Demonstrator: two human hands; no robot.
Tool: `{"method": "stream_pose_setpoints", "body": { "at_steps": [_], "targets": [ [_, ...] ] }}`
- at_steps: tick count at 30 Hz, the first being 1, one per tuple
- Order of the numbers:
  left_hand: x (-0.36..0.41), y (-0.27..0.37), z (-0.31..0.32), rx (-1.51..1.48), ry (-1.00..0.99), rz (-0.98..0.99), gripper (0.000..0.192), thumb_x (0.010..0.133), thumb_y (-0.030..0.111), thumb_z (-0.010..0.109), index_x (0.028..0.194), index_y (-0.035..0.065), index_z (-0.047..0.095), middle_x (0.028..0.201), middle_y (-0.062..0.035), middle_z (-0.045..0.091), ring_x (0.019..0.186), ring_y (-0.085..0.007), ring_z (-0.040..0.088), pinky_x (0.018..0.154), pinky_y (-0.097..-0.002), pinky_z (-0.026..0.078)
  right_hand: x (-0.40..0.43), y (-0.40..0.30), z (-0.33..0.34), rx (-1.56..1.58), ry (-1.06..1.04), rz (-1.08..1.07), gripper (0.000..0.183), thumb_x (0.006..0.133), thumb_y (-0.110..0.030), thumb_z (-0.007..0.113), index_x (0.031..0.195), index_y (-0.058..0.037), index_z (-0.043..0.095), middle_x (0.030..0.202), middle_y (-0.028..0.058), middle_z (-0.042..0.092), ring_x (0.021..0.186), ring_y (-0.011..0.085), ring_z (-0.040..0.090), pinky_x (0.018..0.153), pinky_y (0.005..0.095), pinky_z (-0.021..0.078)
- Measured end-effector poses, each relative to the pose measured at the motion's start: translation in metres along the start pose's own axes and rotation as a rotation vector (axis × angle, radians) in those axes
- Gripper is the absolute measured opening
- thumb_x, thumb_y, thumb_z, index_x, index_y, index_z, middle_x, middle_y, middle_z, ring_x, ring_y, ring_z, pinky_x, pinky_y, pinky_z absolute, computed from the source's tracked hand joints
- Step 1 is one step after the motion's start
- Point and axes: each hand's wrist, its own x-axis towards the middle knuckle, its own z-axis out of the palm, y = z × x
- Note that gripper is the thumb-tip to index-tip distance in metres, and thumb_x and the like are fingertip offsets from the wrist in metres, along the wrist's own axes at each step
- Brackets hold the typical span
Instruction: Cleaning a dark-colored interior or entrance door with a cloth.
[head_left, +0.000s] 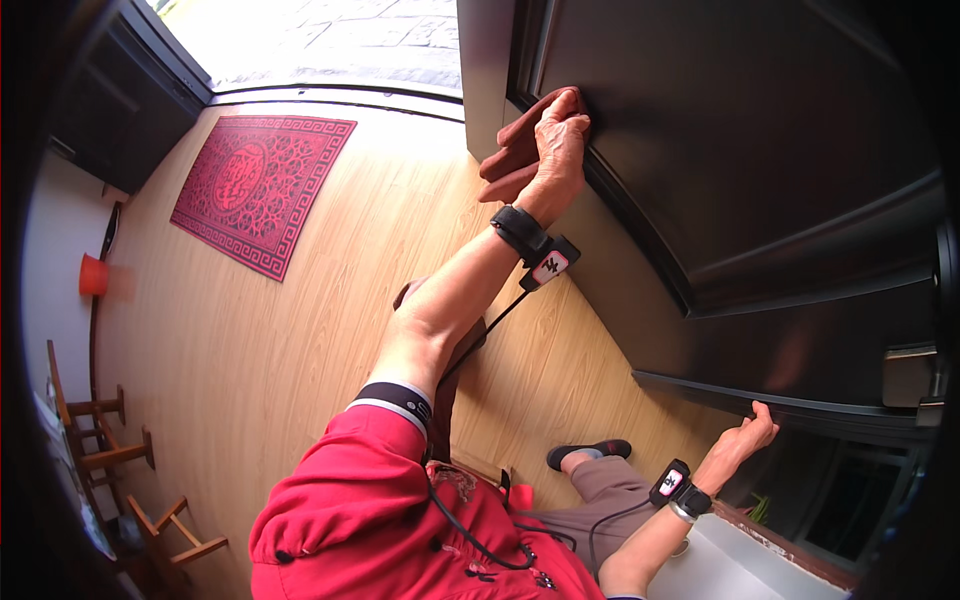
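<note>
My left hand (559, 154) presses a folded brown cloth (510, 154) against the raised moulding of a dark door panel (750, 165). Loose folds of the cloth hang out to the left of my fingers. Lower right, my right hand (739, 446) has its bent fingers at the door's long edge strip (712, 394); whether they grip it or only rest there is unclear. Each wrist wears a black strap with a small cabled device, the left device (551, 262) and the right device (670, 482).
A red patterned mat (262, 191) lies on the wood floor (337, 315) beside the bright doorway sill (337, 94). Wooden stools (172, 529) and an orange bucket (93, 275) stand along the left. Metal door hardware (910, 375) juts out at right. A plant (759, 510) shows near a window.
</note>
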Motion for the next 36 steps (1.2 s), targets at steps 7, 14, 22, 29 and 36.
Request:
{"method": "stream_pose_setpoints", "body": {
  "at_steps": [7,14,22,29,36],
  "targets": [
    [-0.027,-0.009,0.013,0.413,-0.171,0.294,0.038,0.065,-0.005,0.048,0.102,0.0030,0.054,0.091,-0.0034,0.048,0.082,-0.0138,0.050,0.075,-0.0234,0.040,0.001,0.023,-0.019,-0.035,-0.045,-0.098,0.027,0.077,-0.005,0.045,0.103,-0.0032,0.046,0.111,0.0123,0.035,0.111,0.0206,0.027,0.095,0.0325,0.0233],
    [-0.042,-0.008,0.011,0.321,-0.333,0.101,0.036,0.067,-0.006,0.050,0.102,0.0006,0.054,0.091,-0.0034,0.049,0.084,-0.0139,0.050,0.076,-0.0216,0.040,0.007,0.048,-0.036,-0.107,-0.142,-0.224,0.027,0.078,-0.002,0.043,0.104,-0.0029,0.046,0.111,0.0124,0.035,0.115,0.0222,0.025,0.095,0.0320,0.0229],
    [-0.020,0.043,0.017,0.533,-0.181,0.314,0.070,0.066,0.013,0.059,0.131,0.0086,0.034,0.139,-0.0109,0.020,0.129,-0.0229,0.019,0.102,-0.0293,0.022,-0.036,-0.033,0.018,-0.140,0.035,-0.149,0.021,0.072,-0.011,0.051,0.091,-0.0018,0.046,0.100,0.0089,0.036,0.105,0.0195,0.032,0.092,0.0324,0.0242],
    [-0.024,0.031,0.031,0.453,-0.316,0.260,0.080,0.063,0.009,0.053,0.136,0.0073,0.021,0.143,-0.0122,0.013,0.132,-0.0225,0.010,0.104,-0.0271,0.014,-0.023,-0.068,0.039,0.137,0.272,0.120,0.024,0.055,-0.008,0.058,0.074,-0.0043,0.045,0.078,0.0039,0.045,0.076,0.0166,0.043,0.076,0.0318,0.0319],
    [-0.095,0.022,0.064,0.655,-0.649,0.443,0.087,0.058,0.013,0.055,0.137,0.0120,0.018,0.144,-0.0089,0.010,0.133,-0.0289,0.000,0.106,-0.0383,0.007,-0.018,-0.059,0.032,0.177,0.253,0.138,0.027,0.057,0.002,0.055,0.082,-0.0001,0.046,0.087,0.0073,0.047,0.081,0.0188,0.044,0.081,0.0301,0.0359]
  ]
}}
